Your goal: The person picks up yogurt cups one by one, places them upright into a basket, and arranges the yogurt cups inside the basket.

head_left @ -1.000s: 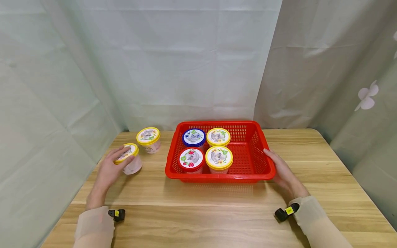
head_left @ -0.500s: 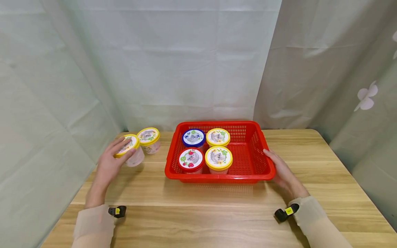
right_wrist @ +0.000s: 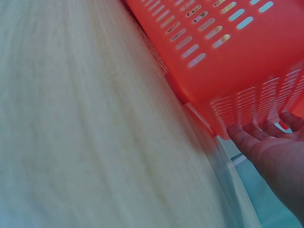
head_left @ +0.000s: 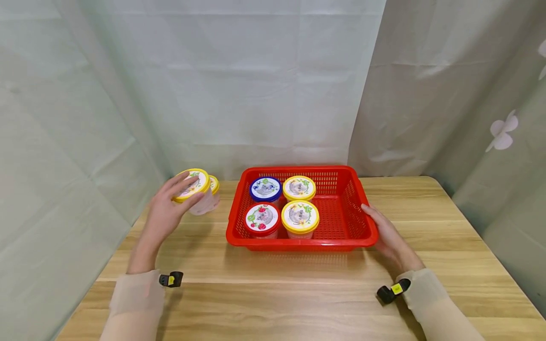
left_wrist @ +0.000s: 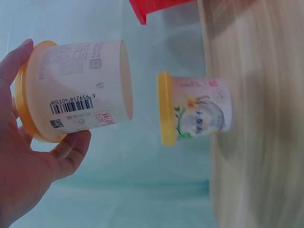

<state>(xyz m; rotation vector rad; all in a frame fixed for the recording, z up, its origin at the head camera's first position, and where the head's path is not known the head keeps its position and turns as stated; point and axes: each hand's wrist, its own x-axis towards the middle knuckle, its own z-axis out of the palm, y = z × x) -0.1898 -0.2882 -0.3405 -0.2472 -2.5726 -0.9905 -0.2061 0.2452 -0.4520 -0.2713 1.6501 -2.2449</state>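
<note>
My left hand (head_left: 164,208) grips a paper ice cream cup (left_wrist: 90,85) by its yellow lid, fingers and thumb round the lid's edge. In the left wrist view this cup's barcode side shows, and it is off the table. A second yellow-lidded cup (left_wrist: 199,107) stands on the table just beyond it, partly hidden in the head view. At the right end of a red plastic basket (head_left: 332,218), my right hand (head_left: 388,234) holds the rim, thumb over it. Its fingers (right_wrist: 244,137) lie against the outer wall.
Inside the basket's left half stand a blue-lidded cup (head_left: 265,188), a red-lidded cup (head_left: 262,219) and two yellow-lidded cups, one in front (head_left: 300,217). Wooden table (head_left: 273,293) lies under everything. Pale curtains (head_left: 273,94) hang behind and at both sides.
My left hand has raised its cup and carried it away from me and to the right, now overlapping the second yellow-lidded cup. The right hand and basket have stayed put.
</note>
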